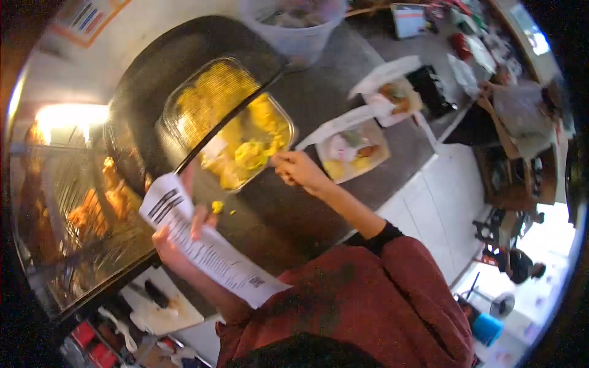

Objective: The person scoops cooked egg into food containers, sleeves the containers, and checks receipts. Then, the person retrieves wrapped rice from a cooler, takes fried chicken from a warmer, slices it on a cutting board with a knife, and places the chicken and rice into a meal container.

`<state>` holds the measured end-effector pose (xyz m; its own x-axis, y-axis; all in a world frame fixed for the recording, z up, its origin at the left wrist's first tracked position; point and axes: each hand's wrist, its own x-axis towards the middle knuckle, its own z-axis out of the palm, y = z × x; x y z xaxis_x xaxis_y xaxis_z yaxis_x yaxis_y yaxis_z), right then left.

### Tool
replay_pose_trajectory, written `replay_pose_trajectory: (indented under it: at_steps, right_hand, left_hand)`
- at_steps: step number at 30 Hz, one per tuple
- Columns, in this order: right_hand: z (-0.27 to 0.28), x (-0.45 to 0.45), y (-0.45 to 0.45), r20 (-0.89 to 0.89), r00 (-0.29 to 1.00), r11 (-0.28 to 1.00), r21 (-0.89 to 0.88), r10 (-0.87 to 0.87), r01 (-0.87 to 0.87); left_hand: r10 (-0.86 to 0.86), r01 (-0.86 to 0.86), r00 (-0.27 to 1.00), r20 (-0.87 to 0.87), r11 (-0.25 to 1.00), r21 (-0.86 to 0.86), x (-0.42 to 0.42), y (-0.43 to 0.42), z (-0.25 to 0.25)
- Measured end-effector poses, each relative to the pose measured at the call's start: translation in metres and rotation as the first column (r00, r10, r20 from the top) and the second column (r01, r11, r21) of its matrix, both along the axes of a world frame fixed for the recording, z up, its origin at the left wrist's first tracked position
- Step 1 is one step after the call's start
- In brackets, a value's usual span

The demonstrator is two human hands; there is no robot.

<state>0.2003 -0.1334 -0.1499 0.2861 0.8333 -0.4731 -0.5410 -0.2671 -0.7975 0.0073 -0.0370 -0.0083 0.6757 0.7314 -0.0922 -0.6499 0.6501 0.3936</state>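
Observation:
My left hand is closed on a long printed paper slip, with fingers showing at the paper's edges. My right hand is closed at the near right rim of a clear-walled tray of yellow rice. Its fingers meet a small round scoop full of rice; the handle is mostly hidden in the fist. To the right of this hand lies an open takeaway box with rice, a reddish-brown piece and a white packet. Another open box with food sits behind it.
A thin black bar crosses above the tray. At left is a lit glass cabinet with roasted pieces inside. A clear plastic tub stands at the back. Spilled rice dots the dark counter. A cutting board with a knife lies lower left.

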Motion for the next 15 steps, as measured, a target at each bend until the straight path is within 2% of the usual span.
replay_pose_trajectory:
  at_steps: [2,5,7,9,10,12,14,15]
  right_hand:
    - [0.030,0.010,-0.033,-0.067,0.997,0.996,0.082,-0.025,0.031]
    - [0.072,0.046,-0.085,-0.071,0.989,0.991,0.009,-0.130,0.131]
    - [0.102,0.074,-0.116,0.171,0.944,0.938,-0.158,-0.282,0.308]
    - [0.106,0.109,-0.152,0.321,0.867,0.896,-0.101,-0.382,0.433]
    - [0.096,0.132,-0.170,0.314,0.841,0.874,-0.062,-0.441,0.482]
    - [0.078,0.169,-0.194,0.359,0.829,0.887,-0.004,-0.429,0.461]
    - [0.044,0.200,-0.204,0.651,0.598,0.788,0.000,-0.467,0.616]
    - [0.016,0.215,-0.208,0.648,0.603,0.792,0.000,-0.465,0.611]
  left_hand:
    - [-0.093,0.088,0.989,0.112,0.995,0.051,-0.002,0.000,-0.011]
    - [-0.037,0.036,0.999,0.012,0.998,0.053,0.001,-0.007,-0.016]
    - [-0.031,0.030,0.999,0.028,0.999,0.036,0.003,-0.010,-0.019]
    - [-0.001,0.001,1.000,0.008,1.000,0.028,0.006,-0.018,-0.022]
    - [0.029,-0.029,0.999,-0.014,0.999,0.019,0.008,-0.023,-0.023]
    - [0.035,-0.035,0.999,-0.027,0.999,0.026,0.012,-0.028,-0.023]
    - [0.041,-0.040,0.998,-0.040,0.999,0.031,0.014,-0.033,-0.027]
    - [0.048,-0.048,0.998,-0.027,0.999,0.010,0.015,-0.035,-0.031]
